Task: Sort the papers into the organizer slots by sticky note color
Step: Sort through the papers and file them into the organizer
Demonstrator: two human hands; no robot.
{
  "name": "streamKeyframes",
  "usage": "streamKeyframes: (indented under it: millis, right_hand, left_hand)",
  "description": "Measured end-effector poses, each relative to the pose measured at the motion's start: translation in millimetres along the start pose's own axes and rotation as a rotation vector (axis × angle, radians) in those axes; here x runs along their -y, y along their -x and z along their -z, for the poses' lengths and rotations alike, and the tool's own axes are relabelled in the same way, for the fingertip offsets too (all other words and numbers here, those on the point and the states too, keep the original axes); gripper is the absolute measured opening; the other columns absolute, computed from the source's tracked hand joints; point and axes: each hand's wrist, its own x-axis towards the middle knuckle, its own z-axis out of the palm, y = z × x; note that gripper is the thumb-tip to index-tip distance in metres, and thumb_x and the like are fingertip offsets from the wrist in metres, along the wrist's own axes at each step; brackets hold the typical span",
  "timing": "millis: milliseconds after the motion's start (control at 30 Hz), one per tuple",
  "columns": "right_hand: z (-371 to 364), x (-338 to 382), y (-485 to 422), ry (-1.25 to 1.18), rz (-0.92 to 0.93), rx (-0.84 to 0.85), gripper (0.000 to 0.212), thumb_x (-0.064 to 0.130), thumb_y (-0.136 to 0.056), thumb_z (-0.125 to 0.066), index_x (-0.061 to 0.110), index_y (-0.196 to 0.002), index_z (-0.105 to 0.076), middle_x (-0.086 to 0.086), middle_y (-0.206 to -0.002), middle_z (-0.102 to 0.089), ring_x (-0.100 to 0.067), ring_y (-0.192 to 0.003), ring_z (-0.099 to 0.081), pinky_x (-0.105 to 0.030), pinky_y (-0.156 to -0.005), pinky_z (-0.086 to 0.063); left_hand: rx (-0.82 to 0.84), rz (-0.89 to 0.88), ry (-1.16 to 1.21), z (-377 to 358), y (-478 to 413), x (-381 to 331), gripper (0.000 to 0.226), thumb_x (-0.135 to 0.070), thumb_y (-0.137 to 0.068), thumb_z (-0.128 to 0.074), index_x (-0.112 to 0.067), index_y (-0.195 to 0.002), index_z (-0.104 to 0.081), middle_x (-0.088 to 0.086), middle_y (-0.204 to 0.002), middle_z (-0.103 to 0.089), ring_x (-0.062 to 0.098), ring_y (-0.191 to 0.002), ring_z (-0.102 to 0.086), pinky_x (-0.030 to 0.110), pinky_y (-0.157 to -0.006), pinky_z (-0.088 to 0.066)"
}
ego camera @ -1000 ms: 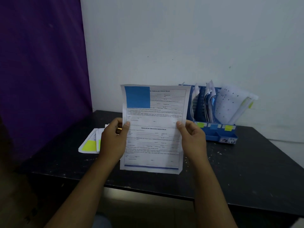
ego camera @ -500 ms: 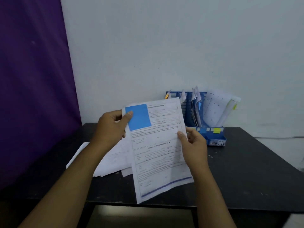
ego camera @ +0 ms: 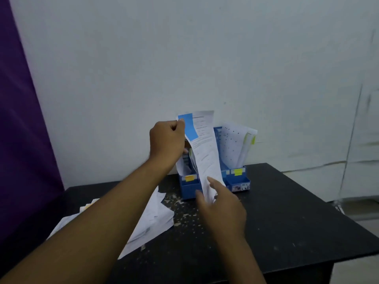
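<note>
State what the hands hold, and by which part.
One paper with a blue sticky note: the left hand pinches its top corner, the right hand grips its bottom edge.

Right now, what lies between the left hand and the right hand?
In the head view, the paper with the blue sticky note stretches between them: the left hand pinches its top corner, the right hand holds its lower end.

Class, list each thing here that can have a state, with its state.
Blue-noted sheet: held upright, curved, not slotted.
Left hand: pinches sheet's top corner.
Right hand: at sheet's lower end, grip blurred.
Organizer: upright, papers in slots.
Loose papers: piled flat on table.
</note>
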Motion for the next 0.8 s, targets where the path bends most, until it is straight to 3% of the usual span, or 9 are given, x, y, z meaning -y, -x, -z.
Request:
streamKeyframes:
  millis: [67,167,233,333,433,567,633,700,800]
  right_hand:
    - [-5,-9,-20,0.085,-0.011,-0.062,0.039,0.042,-0.104,-0.058,0.039,-0.143,-0.060,0.008,-0.127,-0.072,-0.011,-0.102,-0.067,-0.030,-0.079,-0.060]
    - [-8,-24,-58,0.169,-0.018,-0.133,0.035,0.026,-0.109,-0.047,0.034,-0.140,-0.063,0.003,-0.101,-0.073,-0.013,-0.080,-0.063,-0.027,-0.062,-0.049]
    - [-7,-31,-84,0.134,-0.015,-0.161,0.037,0.020,-0.108,-0.047,0.032,-0.139,-0.063,-0.002,-0.100,-0.073,-0.019,-0.083,-0.067,-0.032,-0.062,-0.051]
    - [-9,-39,-117,0.092,0.022,-0.185,0.036,0.016,-0.107,-0.048,0.028,-0.136,-0.065,-0.006,-0.108,-0.074,-0.026,-0.092,-0.069,-0.034,-0.067,-0.050]
    - [-20,-47,-152,0.031,0.022,-0.183,0.034,0.013,-0.105,-0.048,0.026,-0.129,-0.069,-0.007,-0.101,-0.073,-0.026,-0.083,-0.066,-0.032,-0.064,-0.047]
    - [-40,-58,-190,-0.043,0.055,-0.143,0.032,0.009,-0.103,-0.048,0.027,-0.116,-0.072,-0.005,-0.091,-0.073,-0.025,-0.076,-0.063,-0.031,-0.060,-0.045]
    - [-48,-63,-207,-0.069,0.075,-0.119,0.030,0.007,-0.102,-0.049,0.024,-0.111,-0.072,-0.004,-0.088,-0.071,-0.025,-0.074,-0.062,-0.032,-0.056,-0.042]
    - [-60,-71,-224,-0.066,0.082,-0.072,0.027,0.006,-0.101,-0.047,0.019,-0.107,-0.070,-0.005,-0.085,-0.068,-0.025,-0.074,-0.060,-0.032,-0.056,-0.038]
    - [-69,-78,-236,-0.046,0.071,-0.008,0.030,0.003,-0.100,-0.045,0.016,-0.111,-0.070,-0.008,-0.089,-0.068,-0.027,-0.077,-0.060,-0.033,-0.062,-0.042]
  left_hand:
    - [-0.002,0.004,0.011,-16,-9,-9,0.048,-0.029,-0.108,-0.054,0.001,-0.073,-0.067,0.007,-0.082,-0.076,0.014,-0.051,-0.073,0.019,-0.039,-0.048]
    - [0.035,-0.012,0.044,-34,-23,-19,0.047,-0.022,-0.107,-0.053,0.000,-0.066,-0.059,0.010,-0.085,-0.077,0.019,-0.052,-0.075,0.019,-0.039,-0.047]
    - [0.041,-0.041,0.032,-44,-34,-23,0.045,-0.019,-0.105,-0.053,0.003,-0.066,-0.056,0.022,-0.084,-0.074,0.022,-0.051,-0.074,0.022,-0.036,-0.046]
    - [0.048,-0.078,0.010,-59,-49,-24,0.044,-0.018,-0.104,-0.052,0.009,-0.069,-0.054,0.029,-0.085,-0.072,0.022,-0.054,-0.075,0.037,-0.041,-0.057]
    - [0.050,-0.077,-0.020,-75,-64,-22,0.043,-0.019,-0.104,-0.052,0.009,-0.072,-0.059,0.024,-0.082,-0.074,0.019,-0.054,-0.076,0.025,-0.043,-0.054]
    - [0.041,-0.081,-0.045,-95,-80,-11,0.039,-0.016,-0.103,-0.052,0.011,-0.077,-0.064,0.025,-0.087,-0.075,0.015,-0.053,-0.075,0.021,-0.043,-0.051]
    - [0.038,-0.077,-0.070,-104,-87,-2,0.039,-0.014,-0.103,-0.052,0.008,-0.075,-0.065,0.020,-0.079,-0.075,0.013,-0.053,-0.074,0.020,-0.042,-0.050]
    - [0.033,-0.085,-0.086,-117,-96,9,0.041,-0.015,-0.103,-0.052,0.004,-0.068,-0.064,0.014,-0.065,-0.072,0.013,-0.053,-0.075,0.030,-0.049,-0.059]
    - [0.053,-0.075,-0.085,-125,-102,20,0.041,-0.017,-0.102,-0.054,0.001,-0.067,-0.069,0.010,-0.060,-0.072,0.017,-0.055,-0.075,0.046,-0.063,-0.067]
